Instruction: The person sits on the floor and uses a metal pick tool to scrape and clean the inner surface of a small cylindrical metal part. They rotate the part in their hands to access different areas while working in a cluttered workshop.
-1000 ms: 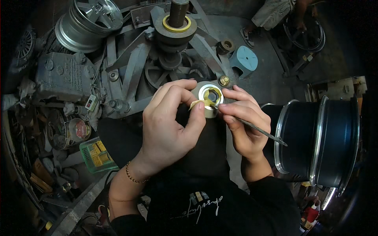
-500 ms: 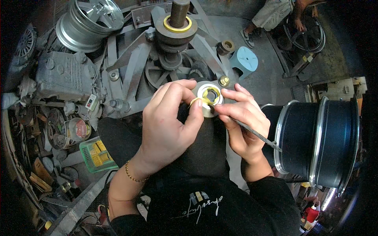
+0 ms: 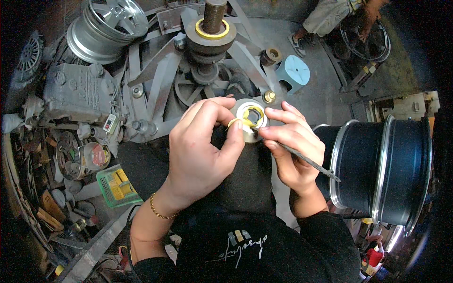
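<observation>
A metal ring-shaped part (image 3: 252, 135) with a pale top rim and a yellow lining round its hexagonal bore is held between my hands, above my dark-clothed legs. My left hand (image 3: 203, 151) pinches a thin yellow piece (image 3: 243, 120) at the ring's near-left edge. My right hand (image 3: 297, 155) grips a long thin dark tool (image 3: 314, 162), fingertips at the ring's right side; the tool's tip is near the bore, partly hidden by my fingers. A small brass-coloured fitting (image 3: 269, 96) sits just beyond the ring on the steel frame.
A steel frame (image 3: 165, 78) with an upright threaded shaft (image 3: 214, 16) is ahead. Around are a silver wheel (image 3: 94, 37), dark blue rims (image 3: 401, 165), a blue stool (image 3: 295, 70), a green basket (image 3: 106, 188) and grey machinery (image 3: 75, 94). A person (image 3: 321, 19) bends over a wheel at upper right.
My fingertips and the tool have shifted slightly; both hands keep their grips. The other person's arm has come further into view and reaches down at the wheel.
</observation>
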`<control>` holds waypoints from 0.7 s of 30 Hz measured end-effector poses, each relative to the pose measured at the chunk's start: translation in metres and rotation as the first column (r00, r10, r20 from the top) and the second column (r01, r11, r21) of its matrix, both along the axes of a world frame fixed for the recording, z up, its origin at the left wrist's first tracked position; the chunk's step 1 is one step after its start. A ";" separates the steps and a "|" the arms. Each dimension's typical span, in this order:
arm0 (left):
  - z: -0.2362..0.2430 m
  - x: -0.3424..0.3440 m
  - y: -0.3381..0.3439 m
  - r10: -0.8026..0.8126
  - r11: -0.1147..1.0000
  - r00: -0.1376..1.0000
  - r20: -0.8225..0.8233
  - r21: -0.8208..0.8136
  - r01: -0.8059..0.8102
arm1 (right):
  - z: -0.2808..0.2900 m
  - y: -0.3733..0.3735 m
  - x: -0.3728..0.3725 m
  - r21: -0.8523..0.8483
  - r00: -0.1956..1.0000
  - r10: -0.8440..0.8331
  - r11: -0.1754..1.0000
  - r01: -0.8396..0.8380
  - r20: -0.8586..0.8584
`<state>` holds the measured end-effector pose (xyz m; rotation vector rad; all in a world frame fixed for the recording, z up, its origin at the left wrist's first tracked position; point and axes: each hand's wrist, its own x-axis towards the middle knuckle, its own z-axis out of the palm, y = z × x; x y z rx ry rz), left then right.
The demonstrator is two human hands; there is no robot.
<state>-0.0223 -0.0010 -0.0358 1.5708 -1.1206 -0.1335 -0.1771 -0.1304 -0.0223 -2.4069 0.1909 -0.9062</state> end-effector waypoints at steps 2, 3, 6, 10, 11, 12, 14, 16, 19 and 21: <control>0.002 -0.001 0.001 -0.004 1.000 0.999 -0.043 0.023 0.005 | 0.000 0.000 0.001 -0.020 1.000 -0.008 1.000 0.008 -0.009; 0.003 0.000 0.002 -0.008 0.999 0.999 -0.044 0.030 0.009 | 0.000 0.001 0.001 -0.026 1.000 -0.014 1.000 0.014 -0.008; 0.005 0.001 0.003 -0.014 0.999 0.999 -0.044 0.048 0.016 | -0.001 0.003 0.002 -0.040 1.000 -0.031 0.999 0.030 -0.004; 0.006 0.001 0.003 -0.013 0.999 0.999 -0.036 0.039 0.014 | -0.004 0.003 0.002 -0.068 0.999 -0.034 0.997 0.035 0.003; 0.006 0.000 0.002 -0.011 0.999 0.999 -0.033 0.031 0.013 | -0.005 0.003 0.002 -0.080 1.000 -0.020 0.997 0.021 0.020; 0.005 -0.001 0.002 -0.006 0.999 0.998 -0.061 0.035 0.008 | -0.006 0.002 0.002 -0.093 0.999 -0.005 0.996 0.009 0.037; 0.005 -0.003 0.002 0.007 0.999 0.993 -0.116 0.042 -0.002 | -0.007 0.001 0.002 -0.084 0.999 0.013 0.996 -0.009 0.048; 0.004 -0.003 0.002 0.007 0.999 0.989 -0.145 0.036 -0.002 | -0.007 0.000 0.001 -0.039 0.999 0.020 0.999 -0.019 0.038; 0.003 -0.003 0.003 0.009 0.999 0.986 -0.165 0.040 -0.002 | -0.010 -0.006 0.000 0.008 0.995 0.064 0.998 -0.065 0.079; 0.002 -0.002 0.003 0.000 0.999 0.985 -0.170 0.039 0.006 | -0.007 -0.007 0.000 0.024 0.996 0.065 0.997 -0.067 0.065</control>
